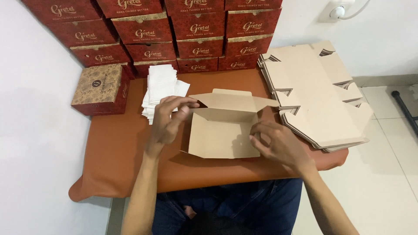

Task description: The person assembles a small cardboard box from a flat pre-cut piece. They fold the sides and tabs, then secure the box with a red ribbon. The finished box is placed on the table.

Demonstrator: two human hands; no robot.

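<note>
Both hands, left hand (167,119) and right hand (274,141), pinch the open cardboard box's (220,132) side edges.

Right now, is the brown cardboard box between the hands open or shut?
Open. The brown cardboard box shows its bare inside, its lid flap raised at the back; left hand and right hand touch its side walls.

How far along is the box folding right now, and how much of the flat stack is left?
Done: folded dark red patterned boxes are stacked along the wall. In hand: the left hand and right hand grip the sides of one half-formed brown cardboard box, lid open, on the orange table. Left: a thick stack of flat cardboard blanks and a pile of white paper sheets.
</note>
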